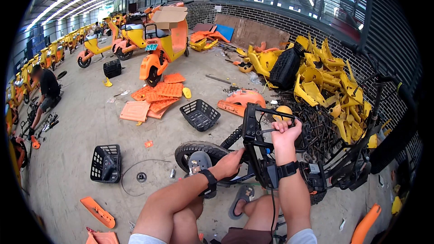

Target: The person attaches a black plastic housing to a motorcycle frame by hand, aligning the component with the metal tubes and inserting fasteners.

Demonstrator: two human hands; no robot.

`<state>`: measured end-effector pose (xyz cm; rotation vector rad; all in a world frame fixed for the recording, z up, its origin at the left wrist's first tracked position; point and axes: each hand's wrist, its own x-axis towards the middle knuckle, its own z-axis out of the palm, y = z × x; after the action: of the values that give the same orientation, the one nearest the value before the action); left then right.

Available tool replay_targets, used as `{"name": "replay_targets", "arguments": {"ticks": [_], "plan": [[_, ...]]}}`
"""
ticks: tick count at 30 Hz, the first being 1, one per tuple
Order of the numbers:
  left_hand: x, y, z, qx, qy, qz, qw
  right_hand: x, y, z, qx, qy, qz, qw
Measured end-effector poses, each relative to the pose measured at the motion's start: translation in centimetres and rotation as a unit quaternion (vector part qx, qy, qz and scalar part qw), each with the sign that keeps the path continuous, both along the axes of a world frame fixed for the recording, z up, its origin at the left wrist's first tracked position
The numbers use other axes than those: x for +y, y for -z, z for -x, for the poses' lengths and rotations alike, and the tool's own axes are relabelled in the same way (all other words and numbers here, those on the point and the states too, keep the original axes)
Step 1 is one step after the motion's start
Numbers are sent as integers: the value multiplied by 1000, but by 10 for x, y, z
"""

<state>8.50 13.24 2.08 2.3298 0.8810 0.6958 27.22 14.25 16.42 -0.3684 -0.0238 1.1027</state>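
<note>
A stripped black scooter frame (261,162) stands before me, with its rear wheel (190,151) and a coil shock absorber (232,137) to the left. My right hand (286,134) is closed around the handle of a wrench (267,131), whose head meets the upper part of the frame. My left hand (229,164) reaches low between the wheel and the frame. Its fingers are drawn together at the frame's side; the tips are partly hidden, and what they pinch cannot be made out. Both wrists wear dark bands.
Black baskets (200,115) and orange panels (158,95) lie on the concrete floor. A heap of yellow body panels (312,81) rises at the right by the brick wall. Scooters (165,47) stand at the back left. A person (47,86) crouches at far left.
</note>
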Motion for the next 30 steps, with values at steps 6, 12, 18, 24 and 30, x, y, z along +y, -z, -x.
{"name": "replay_targets", "arguments": {"ticks": [6, 12, 18, 24, 30], "plan": [[5, 11, 0, 1, 2, -11, 1000, 11, 5, 6, 30, 29, 49, 998], [5, 8, 1, 4, 5, -6, 1000, 17, 14, 13, -67, 63, 66, 994], [3, 5, 1, 3, 4, -4, 1000, 12, 22, 18, -148, 84, 72, 983], [2, 4, 1, -10, 5, -15, 1000, 10, 23, 22, -217, 97, 83, 968], [2, 3, 1, -7, 6, -14, 1000, 16, 31, 15, -207, 68, 100, 971]]}}
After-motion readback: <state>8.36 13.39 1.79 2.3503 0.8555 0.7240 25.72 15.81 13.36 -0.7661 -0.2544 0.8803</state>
